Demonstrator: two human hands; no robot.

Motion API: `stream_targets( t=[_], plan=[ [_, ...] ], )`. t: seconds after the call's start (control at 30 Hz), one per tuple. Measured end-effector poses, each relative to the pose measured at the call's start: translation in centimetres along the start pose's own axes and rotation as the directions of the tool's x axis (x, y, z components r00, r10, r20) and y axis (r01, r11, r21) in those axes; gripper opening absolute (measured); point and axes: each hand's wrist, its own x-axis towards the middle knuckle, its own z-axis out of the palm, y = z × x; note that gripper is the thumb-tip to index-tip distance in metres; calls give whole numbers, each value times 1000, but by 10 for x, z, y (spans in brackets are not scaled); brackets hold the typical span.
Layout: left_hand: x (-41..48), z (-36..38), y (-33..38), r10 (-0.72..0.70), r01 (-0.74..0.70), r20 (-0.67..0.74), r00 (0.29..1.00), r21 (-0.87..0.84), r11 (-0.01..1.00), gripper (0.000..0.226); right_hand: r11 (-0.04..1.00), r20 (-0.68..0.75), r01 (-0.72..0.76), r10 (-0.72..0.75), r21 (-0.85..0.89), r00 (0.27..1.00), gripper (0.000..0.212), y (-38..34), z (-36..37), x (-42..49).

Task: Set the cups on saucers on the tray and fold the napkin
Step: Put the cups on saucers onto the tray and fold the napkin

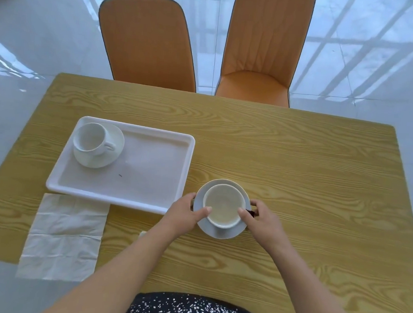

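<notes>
A white tray lies on the left of the wooden table. In its far left corner a white cup stands on a white saucer. A second cup sits on its saucer just right of the tray's near corner. My left hand grips the saucer's left edge, thumb against the cup's rim. My right hand grips the saucer's right edge, thumb on the cup. An unfolded white napkin lies in front of the tray and hangs over the table's near left edge.
The wooden table stretches bare to the right of the cups. Two orange chairs stand at its far side. The tiled floor surrounds the table.
</notes>
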Motion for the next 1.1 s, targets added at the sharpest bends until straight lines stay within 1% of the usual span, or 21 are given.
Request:
stream_targets(
  t=[0.07,0.2,0.33,0.43,0.5,0.67,0.9,1.0,1.1],
  plan=[
    [-1,-1,1,-15,16,18,1000,-41,999,39,1000,10,-1,1,-10,1000,42,1,0,1],
    [0,-3,3,-18,20,29,999,-65,998,44,997,38,-35,32,71,999,37,2,-2,4],
    [-4,-5,5,-29,35,62,998,-102,994,42,994,26,-26,23,102,999,36,1,-2,-1],
    [-12,-8,6,-19,30,72,997,-160,987,34,995,13,-10,9,101,1000,32,-4,-5,-7],
    [-18,-13,7,3,8,64,998,-171,985,25,995,23,3,-5,99,1000,35,-11,-6,-12],
    [-25,-39,15,41,-37,23,999,-171,985,19,996,13,34,-36,83,999,38,-37,-1,-18],
    [-25,-99,19,88,-93,-46,995,-115,989,20,988,18,65,-68,142,998,32,-85,36,-7],
    [-20,-128,18,111,-119,-93,989,-83,989,23,987,25,57,-61,147,998,30,-108,57,4],
    [-10,-153,14,130,-137,-135,982,-40,990,18,983,33,26,-32,180,999,30,-130,76,16]
  ],
)
